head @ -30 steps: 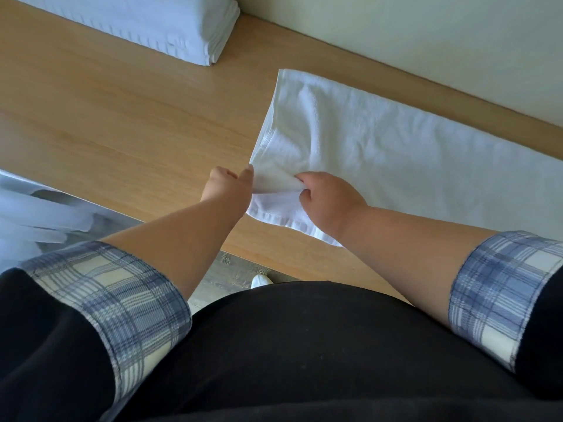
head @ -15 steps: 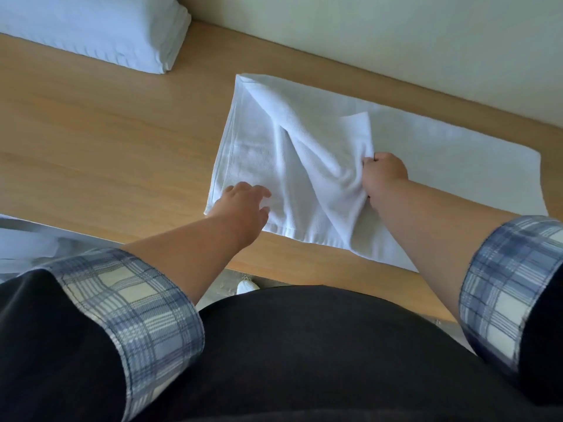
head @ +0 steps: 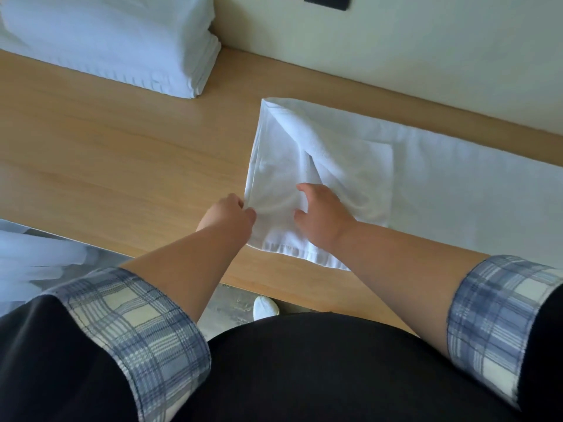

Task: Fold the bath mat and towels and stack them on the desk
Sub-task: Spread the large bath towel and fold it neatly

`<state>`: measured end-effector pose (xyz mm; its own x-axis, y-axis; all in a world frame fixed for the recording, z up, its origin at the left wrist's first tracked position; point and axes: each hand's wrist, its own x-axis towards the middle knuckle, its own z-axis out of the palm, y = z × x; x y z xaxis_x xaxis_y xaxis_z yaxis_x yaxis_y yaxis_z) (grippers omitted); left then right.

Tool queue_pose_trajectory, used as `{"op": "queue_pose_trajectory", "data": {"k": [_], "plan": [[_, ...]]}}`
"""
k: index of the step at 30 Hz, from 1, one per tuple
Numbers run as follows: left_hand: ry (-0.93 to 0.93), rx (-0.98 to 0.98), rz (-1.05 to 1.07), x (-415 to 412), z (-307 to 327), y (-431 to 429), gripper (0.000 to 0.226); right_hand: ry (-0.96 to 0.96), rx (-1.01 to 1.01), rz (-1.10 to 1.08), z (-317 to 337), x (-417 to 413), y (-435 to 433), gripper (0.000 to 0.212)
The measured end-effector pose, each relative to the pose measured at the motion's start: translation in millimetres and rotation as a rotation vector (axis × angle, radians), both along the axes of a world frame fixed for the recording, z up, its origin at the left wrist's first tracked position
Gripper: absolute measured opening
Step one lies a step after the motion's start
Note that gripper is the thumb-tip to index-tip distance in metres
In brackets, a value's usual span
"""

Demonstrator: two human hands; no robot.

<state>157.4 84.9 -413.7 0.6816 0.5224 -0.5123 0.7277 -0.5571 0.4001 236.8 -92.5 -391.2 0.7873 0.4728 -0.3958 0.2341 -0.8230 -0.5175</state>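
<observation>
A long white towel [head: 441, 178] lies along the back of the wooden desk [head: 122, 153], its left end folded over onto itself with a diagonal crease. My left hand [head: 227, 213] pinches the towel's near-left edge. My right hand [head: 323, 214] rests on the folded flap, fingers spread and pressing down on the cloth. A stack of folded white towels [head: 115, 41] sits at the desk's far left corner.
A pale wall [head: 396, 41] runs behind the desk, with dark switch plates [head: 327, 0] at the top. White fabric [head: 36, 257] lies below the desk's front edge at left. A white slipper [head: 265, 307] shows on the grey floor.
My right hand let go of the lifted flap and came back toward me, now pressing flat near the front edge. The flap has settled down. My left hand shifted to pinch the left edge.
</observation>
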Motion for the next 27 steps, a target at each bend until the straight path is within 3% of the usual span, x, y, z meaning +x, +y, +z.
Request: {"op": "queue_pose_trajectory", "data": {"k": [3,7,10,13,19,22,27], "plan": [[0.031,-0.004,0.033,-6,0,6,0.01,0.099,0.061,-0.053,-7,4,2,0.065],[-0.025,0.015,0.045,-4,-2,8,0.032,0.105,0.165,-0.13,-15,-1,8,0.075],[-0.033,-0.011,-0.008,14,0,8,0.04,-0.011,-0.123,0.102,-23,-6,10,0.079],[0.026,-0.01,-0.01,29,-4,11,0.03,-0.026,-0.313,0.248,-30,-10,13,0.086],[-0.009,0.078,-0.095,23,-4,28,0.012,-0.034,-0.334,0.238,-33,-15,11,0.098],[0.003,0.026,-0.077,18,-6,31,0.01,-0.033,-0.358,0.254,-35,-16,12,0.104],[-0.163,0.022,-0.016,62,-3,33,0.039,-0.014,-0.431,0.314,-43,-18,14,0.116]]}}
